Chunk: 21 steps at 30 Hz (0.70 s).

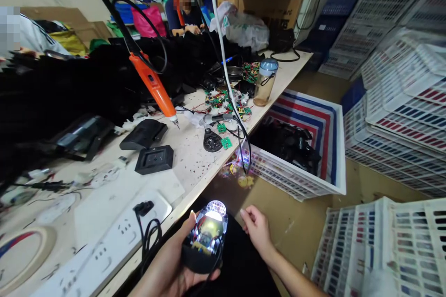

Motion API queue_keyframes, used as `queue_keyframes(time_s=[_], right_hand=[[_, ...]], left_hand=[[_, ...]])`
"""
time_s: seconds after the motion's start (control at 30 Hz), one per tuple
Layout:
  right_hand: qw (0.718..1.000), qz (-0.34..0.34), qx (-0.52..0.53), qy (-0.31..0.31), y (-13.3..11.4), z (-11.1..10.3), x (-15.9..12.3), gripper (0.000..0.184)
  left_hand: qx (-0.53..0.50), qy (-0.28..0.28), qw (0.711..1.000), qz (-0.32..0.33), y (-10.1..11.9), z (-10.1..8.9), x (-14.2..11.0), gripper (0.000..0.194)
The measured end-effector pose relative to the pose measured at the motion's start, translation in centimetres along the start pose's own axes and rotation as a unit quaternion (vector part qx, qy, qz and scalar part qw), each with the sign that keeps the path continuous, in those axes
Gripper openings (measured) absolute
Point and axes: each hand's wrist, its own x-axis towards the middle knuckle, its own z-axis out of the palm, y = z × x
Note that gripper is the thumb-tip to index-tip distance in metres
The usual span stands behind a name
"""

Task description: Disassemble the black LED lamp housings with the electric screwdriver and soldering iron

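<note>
My left hand (pixel 174 253) is closed around a small lamp device (pixel 206 236) with a black base. Its clear faceted dome glows bright white, and its opened side shows wires and a circuit board. A black cord hangs down from it. To the right of the device, apart from it, my right hand (pixel 257 226) is loosely curled, with thumb and fingers close together and nothing visible in them. An orange electric screwdriver (pixel 153 84) hangs over the bench, bit pointing down. Below it lie a black housing (pixel 144 133) and a black rectangular frame (pixel 154 159).
On the bench are a white power strip (pixel 114 246), a tape roll (pixel 45 250), green circuit boards (pixel 226 142), a round black part (pixel 212 140) and a bottle (pixel 265 82). A white crate (pixel 296 184) holds black parts. Stacked crates (pixel 411 97) stand right. A co-worker (pixel 186 14) sits behind.
</note>
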Motion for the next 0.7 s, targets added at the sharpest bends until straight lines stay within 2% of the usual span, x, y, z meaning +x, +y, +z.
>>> queue_keyframes(time_s=[0.13, 0.5, 0.7], right_hand=[[1.0, -0.002, -0.011, -0.01, 0.5, 0.1, 0.2, 0.05], [0.998, -0.002, -0.044, -0.043, 1.7, 1.1, -0.7, 0.047], [0.997, 0.006, -0.054, -0.047, 1.7, 1.1, -0.5, 0.043]], left_hand=[[0.009, 0.005, 1.0, 0.003, 0.2, -0.2, 0.1, 0.033], [-0.004, 0.013, 1.0, -0.022, 0.4, -0.7, 0.3, 0.038], [0.006, 0.026, 1.0, -0.016, 0.5, -0.9, 0.0, 0.042]])
